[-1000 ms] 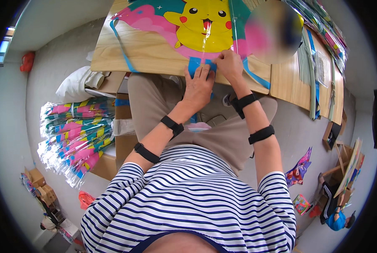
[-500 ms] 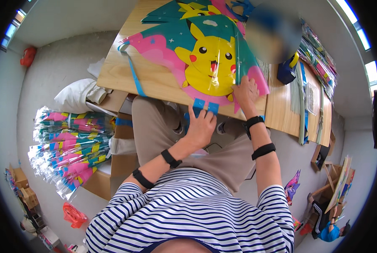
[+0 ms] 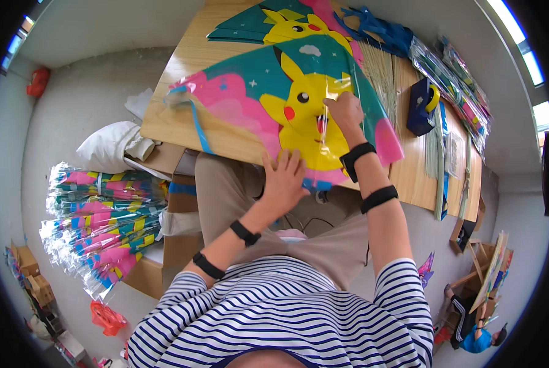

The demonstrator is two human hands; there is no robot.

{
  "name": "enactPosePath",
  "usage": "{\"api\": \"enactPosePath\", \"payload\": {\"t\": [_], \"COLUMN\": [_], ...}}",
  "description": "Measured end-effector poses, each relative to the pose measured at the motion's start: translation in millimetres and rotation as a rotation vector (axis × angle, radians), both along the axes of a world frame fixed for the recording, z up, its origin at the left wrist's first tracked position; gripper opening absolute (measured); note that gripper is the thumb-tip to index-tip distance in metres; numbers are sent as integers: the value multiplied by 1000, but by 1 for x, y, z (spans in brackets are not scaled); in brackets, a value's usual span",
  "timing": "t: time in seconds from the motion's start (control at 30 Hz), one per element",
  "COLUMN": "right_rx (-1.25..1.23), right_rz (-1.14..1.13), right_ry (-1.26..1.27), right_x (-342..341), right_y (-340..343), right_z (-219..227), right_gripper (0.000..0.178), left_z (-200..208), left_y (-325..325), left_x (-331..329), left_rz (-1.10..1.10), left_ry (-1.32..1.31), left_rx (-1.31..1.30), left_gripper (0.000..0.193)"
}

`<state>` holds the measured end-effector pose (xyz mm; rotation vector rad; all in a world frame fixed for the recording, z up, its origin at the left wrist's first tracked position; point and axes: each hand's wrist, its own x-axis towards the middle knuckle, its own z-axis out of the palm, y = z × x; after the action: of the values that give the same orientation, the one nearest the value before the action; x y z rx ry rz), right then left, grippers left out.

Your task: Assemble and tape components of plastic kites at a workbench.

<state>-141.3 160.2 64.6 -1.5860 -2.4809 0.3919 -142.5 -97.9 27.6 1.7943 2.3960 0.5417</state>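
Note:
A kite [image 3: 311, 119] of shiny thin sheet, teal and pink with a large yellow long-eared cartoon figure, lies spread over the near part of the wooden table. My left hand [image 3: 284, 181] rests at its near edge, fingers apart and flat against the sheet. Over the right half of the figure, my right hand [image 3: 347, 113] is closed with curled fingers, pinching the sheet along a lengthwise crease; the fingertips are partly hidden. From the kite's left tip a blue ribbon [image 3: 198, 126] hangs to the table edge. Blue patches [image 3: 317, 184] show at the kite's near edge.
More kite sheets [image 3: 244, 30] lie at the far side. To the right are thin rods [image 3: 379, 67], a dark blue tape dispenser [image 3: 420, 107] and wrapped kites [image 3: 452, 86]. Bundled kites [image 3: 103, 214] fill a cardboard box at left. Another person [image 3: 480, 334] is at lower right.
The kite has shifted slightly right and turned. My right hand has moved from its right near corner up onto the figure; my left hand has moved slightly left, off the blue patches.

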Motion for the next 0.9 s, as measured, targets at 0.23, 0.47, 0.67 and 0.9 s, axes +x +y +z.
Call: {"api": "enactPosePath", "payload": {"t": [0.23, 0.47, 0.67, 0.9], "right_rx": [7, -152, -74, -81], "right_rz": [-45, -152, -71, -13], "right_ry": [-139, 37, 5, -47], "right_x": [-39, -33, -41, -52], "right_y": [9, 29, 23, 27], "right_z": [-37, -36, -32, -32], "right_gripper": [29, 29, 29, 28], "left_z": [13, 11, 8, 14], "left_y": [-32, -29, -36, -37], "left_x": [23, 14, 25, 22], "left_rz": [-91, -112, -103, -106], "left_ry": [6, -29, -57, -83], "left_rx": [-55, -46, -46, -46], "left_gripper": [82, 78, 74, 70]}}
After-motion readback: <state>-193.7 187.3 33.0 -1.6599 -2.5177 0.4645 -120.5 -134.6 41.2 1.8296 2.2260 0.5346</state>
